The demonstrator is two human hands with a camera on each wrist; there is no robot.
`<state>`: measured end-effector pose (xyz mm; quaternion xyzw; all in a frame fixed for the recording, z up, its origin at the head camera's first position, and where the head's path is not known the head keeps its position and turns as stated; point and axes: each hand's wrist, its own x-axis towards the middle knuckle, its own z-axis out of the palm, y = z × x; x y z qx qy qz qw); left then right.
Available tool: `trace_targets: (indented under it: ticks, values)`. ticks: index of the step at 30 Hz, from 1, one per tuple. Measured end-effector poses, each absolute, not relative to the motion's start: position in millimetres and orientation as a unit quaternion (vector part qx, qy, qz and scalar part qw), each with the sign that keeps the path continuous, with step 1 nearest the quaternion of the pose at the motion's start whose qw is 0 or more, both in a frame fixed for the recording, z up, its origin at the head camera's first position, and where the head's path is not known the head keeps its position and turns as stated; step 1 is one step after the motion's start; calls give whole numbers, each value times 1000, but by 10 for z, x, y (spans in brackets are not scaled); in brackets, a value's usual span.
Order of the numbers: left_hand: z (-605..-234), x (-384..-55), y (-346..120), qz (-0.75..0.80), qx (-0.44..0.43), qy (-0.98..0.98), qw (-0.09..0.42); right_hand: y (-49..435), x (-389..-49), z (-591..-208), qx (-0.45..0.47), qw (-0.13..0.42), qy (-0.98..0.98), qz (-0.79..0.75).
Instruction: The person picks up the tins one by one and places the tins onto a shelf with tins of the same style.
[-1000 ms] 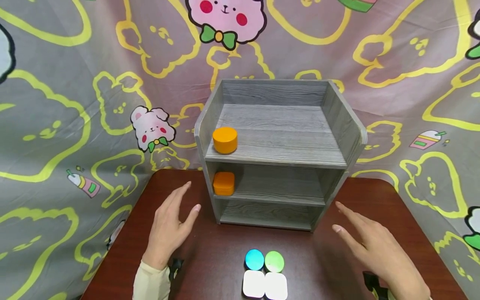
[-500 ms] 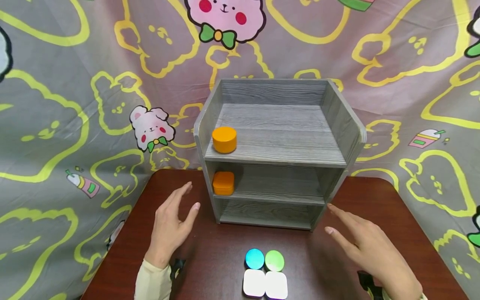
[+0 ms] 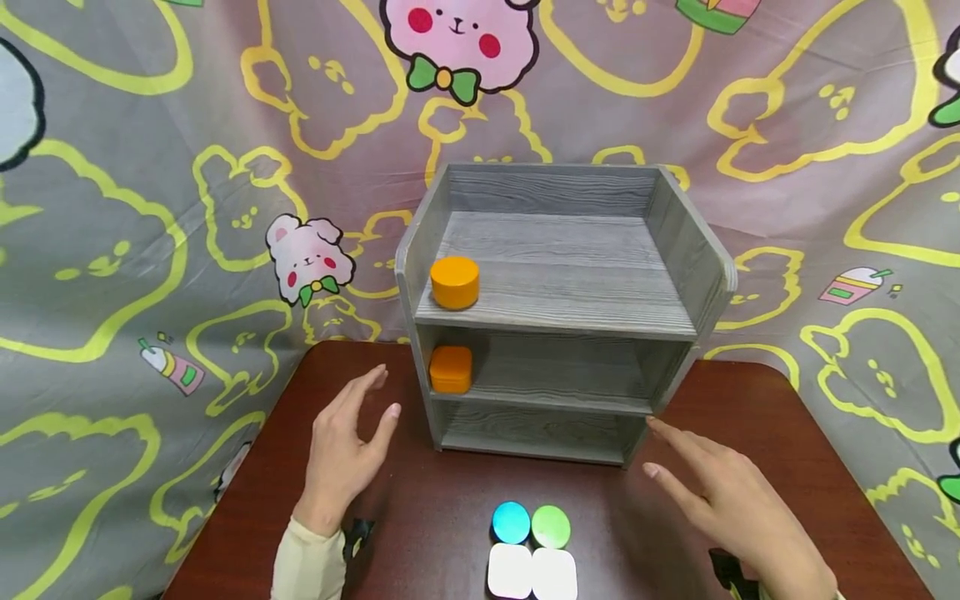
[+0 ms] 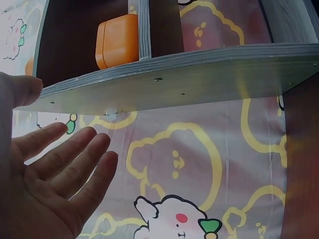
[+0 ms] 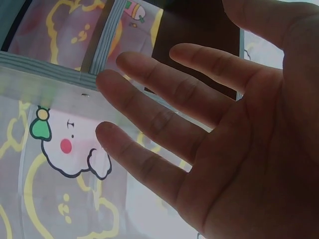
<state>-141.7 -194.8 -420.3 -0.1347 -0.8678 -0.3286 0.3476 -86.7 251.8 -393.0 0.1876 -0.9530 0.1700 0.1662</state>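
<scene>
While both arms reach forward in the head view, I hold my left hand [image 3: 345, 450] and right hand [image 3: 742, 500] well apart over the dark red-brown surface [image 3: 420, 500]. Their fingers are extended and relaxed, thumbs away from forefingers, with nothing in either grasp. Between and beyond them stands the grey shelf [image 3: 562, 246]. My left hand is just beside its left side; the right is near its lower right corner, and I cannot tell whether a fingertip touches it. A round orange box [image 3: 454, 283] sits at the left of the top tier, and a square orange box [image 3: 451, 369] at the left of the middle one. Nearer me, between my wrists, lie a blue box [image 3: 512, 523] and a green box [image 3: 551, 527] side by side, with two white boxes [image 3: 510, 571] in front. Patterned cloth [image 3: 795, 200] hangs behind.

From the left wrist, I see my palm and spread fingers at lower left, my thumb overlapping the shelf's edge, the square orange box beyond it.

From the right wrist, my four straight fingers cross the view, palm at right, their tips in front of the shelf and the cloth.
</scene>
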Motion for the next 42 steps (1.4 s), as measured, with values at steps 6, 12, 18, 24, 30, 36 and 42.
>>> trace_targets:
  ticks: [6,12,18,24,30,36,42]
  values:
    - [-4226,-1423,-1925,-331,-137,-866,348,2480,-849,-3951,197,177,-950,168]
    - [-4211,-1438,-1906,-342,-143,-859,354,2442,-857,-3971,211,197,-943,165]
    - [-4193,-1446,-1891,-345,-147,-851,368,2388,-858,-3974,229,201,-938,165]
    - [-4171,-1447,-1873,-350,-150,-847,370,2337,-855,-3982,238,201,-936,164]
    - [-4159,-1452,-1852,-358,-150,-844,371,2311,-856,-3994,241,199,-936,165]
    - [-4154,-1455,-1837,-351,-149,-849,366,2279,-872,-4006,246,197,-935,162]
    - [-4132,-1479,-1821,-370,-150,-842,363,2263,-881,-4019,249,201,-934,160]
